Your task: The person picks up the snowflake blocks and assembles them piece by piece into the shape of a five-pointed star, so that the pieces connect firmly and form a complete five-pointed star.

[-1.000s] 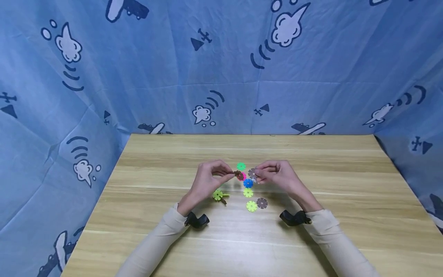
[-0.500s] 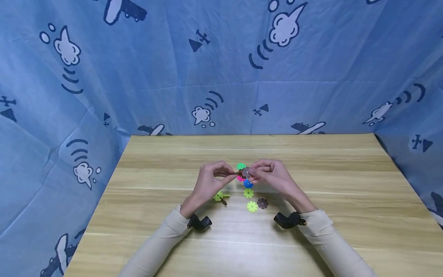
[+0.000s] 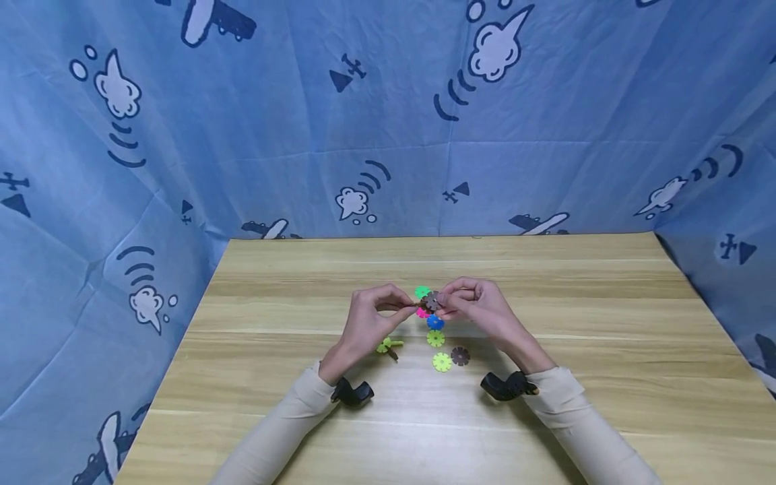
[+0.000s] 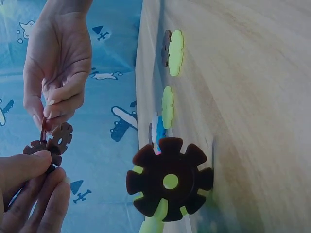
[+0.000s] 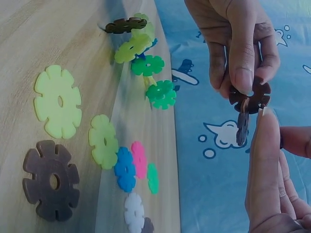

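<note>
Between my hands are small brown notched discs, the flat slotted interlocking kind. My left hand [image 3: 370,320] pinches one brown disc [image 5: 256,92] between thumb and fingers. A second brown disc [image 5: 242,128], edge-on in the right wrist view, meets it at an angle near a notch. My right hand [image 3: 481,304] comes in from the other side and pinches a grey-brown disc [image 3: 432,300], its fingertips right at the left hand's piece. In the left wrist view a brown disc [image 4: 61,138] shows beside the fingertips. How deep the slots sit in each other is hidden.
On the wooden table [image 3: 576,303] lie loose discs: green [image 3: 422,292], pink [image 3: 422,313], blue [image 3: 435,322], yellow-green [image 3: 442,362], brown [image 3: 460,356] and white [image 5: 134,212]. A joined cluster with a dark brown disc [image 4: 153,182] stands near my left wrist. Blue cloth [image 3: 388,101] hangs behind.
My right hand has moved left, bringing its grey-brown disc against the piece in my left hand. The left hand has shifted slightly right. The discs on the table lie as before.
</note>
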`<state>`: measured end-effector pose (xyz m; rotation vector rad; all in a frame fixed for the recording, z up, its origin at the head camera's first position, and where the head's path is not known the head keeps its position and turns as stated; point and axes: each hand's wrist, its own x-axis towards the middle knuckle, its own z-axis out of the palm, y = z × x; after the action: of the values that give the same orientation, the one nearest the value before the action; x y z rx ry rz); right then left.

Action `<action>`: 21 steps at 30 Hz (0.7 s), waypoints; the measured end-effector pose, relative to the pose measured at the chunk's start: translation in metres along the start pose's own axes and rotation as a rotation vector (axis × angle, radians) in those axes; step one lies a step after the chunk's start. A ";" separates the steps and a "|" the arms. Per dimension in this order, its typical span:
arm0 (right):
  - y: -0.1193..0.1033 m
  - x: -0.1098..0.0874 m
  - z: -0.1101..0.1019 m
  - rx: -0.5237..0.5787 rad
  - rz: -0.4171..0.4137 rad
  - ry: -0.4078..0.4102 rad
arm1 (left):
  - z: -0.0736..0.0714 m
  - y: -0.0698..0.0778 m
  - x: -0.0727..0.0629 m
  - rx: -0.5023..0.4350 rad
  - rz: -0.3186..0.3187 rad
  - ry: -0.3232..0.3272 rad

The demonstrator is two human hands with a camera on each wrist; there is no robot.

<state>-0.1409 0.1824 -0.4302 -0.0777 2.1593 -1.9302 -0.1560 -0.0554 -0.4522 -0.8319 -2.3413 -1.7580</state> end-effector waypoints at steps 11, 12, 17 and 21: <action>0.003 -0.003 0.001 0.035 -0.034 -0.022 | 0.002 0.001 0.000 0.041 0.049 0.000; 0.003 -0.003 0.001 0.038 -0.036 -0.023 | 0.002 0.001 0.000 0.045 0.053 0.003; 0.001 -0.003 0.003 0.054 -0.040 -0.018 | 0.001 0.003 0.000 0.060 0.078 0.017; 0.001 -0.003 0.004 0.068 -0.046 -0.023 | 0.000 0.003 0.000 0.067 0.101 0.020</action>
<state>-0.1368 0.1797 -0.4310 -0.1372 2.0936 -2.0155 -0.1548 -0.0543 -0.4494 -0.9018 -2.2888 -1.6315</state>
